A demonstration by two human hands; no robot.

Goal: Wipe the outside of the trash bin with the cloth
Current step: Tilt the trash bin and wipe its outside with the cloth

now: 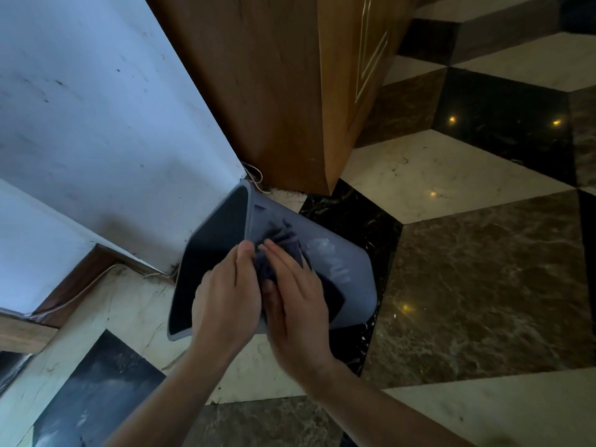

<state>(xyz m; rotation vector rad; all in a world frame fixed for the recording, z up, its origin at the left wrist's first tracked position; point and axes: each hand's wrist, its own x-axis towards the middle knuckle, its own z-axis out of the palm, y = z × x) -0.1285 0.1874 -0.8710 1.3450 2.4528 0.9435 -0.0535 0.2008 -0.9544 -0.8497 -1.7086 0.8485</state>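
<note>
A grey-blue rectangular trash bin is tipped over on the marble floor, its dark opening facing left toward the wall. My left hand grips the bin's rim at the near edge. A dark crumpled cloth lies on the bin's upper side wall. My right hand presses flat on the cloth, fingers stretched along it. Whitish smudges show on the bin wall just right of the cloth. The lower part of the cloth is hidden under my hands.
A white wall with scuff marks rises at the left. A wooden cabinet stands just behind the bin. A thin white cable runs along the wall base. Patterned marble floor spreads to the right.
</note>
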